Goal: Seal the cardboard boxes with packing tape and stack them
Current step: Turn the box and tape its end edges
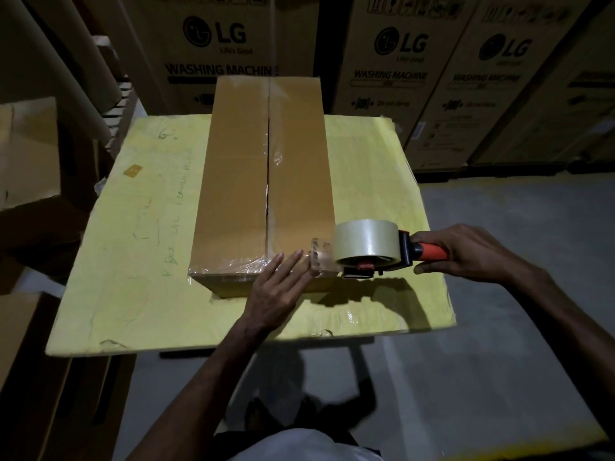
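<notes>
Head view, brown box (239, 181), perhaps half-taped; left grip (276, 287) flat, right grip (466, 251) holding dispenser (366, 244)

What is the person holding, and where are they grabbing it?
The right hand grips the tape gun by its orange handle. The left hand holds nothing; its straight fingers press on the box.

Yellow-covered counter (372, 181) standing mid-scene, green handwriting showing on its left part. Tall printed washing-machine cartons (396, 78) lining far side. Grey floor (499, 327) spreading near and right. Cardboard tubes (50, 68) leaning at far left, plain brown cartons (26, 154) sitting below them. Dim light casting dark shadows onto floor under counter.
</notes>
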Demonstrator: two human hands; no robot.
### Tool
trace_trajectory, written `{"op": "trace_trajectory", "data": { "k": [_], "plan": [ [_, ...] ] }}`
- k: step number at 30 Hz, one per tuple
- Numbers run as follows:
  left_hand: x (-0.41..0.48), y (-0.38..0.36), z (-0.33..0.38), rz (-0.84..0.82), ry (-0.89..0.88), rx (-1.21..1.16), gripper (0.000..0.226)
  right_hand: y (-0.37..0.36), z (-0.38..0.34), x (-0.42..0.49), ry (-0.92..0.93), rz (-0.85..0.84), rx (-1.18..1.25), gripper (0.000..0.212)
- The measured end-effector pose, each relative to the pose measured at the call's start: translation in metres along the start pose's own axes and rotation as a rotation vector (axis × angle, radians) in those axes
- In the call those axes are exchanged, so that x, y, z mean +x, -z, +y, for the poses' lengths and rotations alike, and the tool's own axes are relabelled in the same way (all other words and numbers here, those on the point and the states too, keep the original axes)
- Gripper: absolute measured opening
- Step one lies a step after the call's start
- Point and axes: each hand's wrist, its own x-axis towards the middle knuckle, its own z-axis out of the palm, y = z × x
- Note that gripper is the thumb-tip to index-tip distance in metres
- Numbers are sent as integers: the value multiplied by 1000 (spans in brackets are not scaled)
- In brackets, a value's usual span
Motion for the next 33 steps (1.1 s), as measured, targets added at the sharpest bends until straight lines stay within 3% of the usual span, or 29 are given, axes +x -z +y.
{"op": "trace_trajectory", "data": {
  "k": [15, 22, 28, 33],
  "plan": [
    [0, 2, -3, -67, 44, 39, 51, 8, 20, -44, -179, 57, 77, 47],
    [8, -6, 24, -235, 105, 170, 103, -11, 29, -42, -147, 75, -36, 49],
    [17, -3, 29, -218, 143, 170, 84, -28, 36, -37, -145, 95, 67, 57],
    [20, 0, 39, -145, 260, 81, 63, -44, 40, -31, -173, 57, 185, 41]
  ]
}}
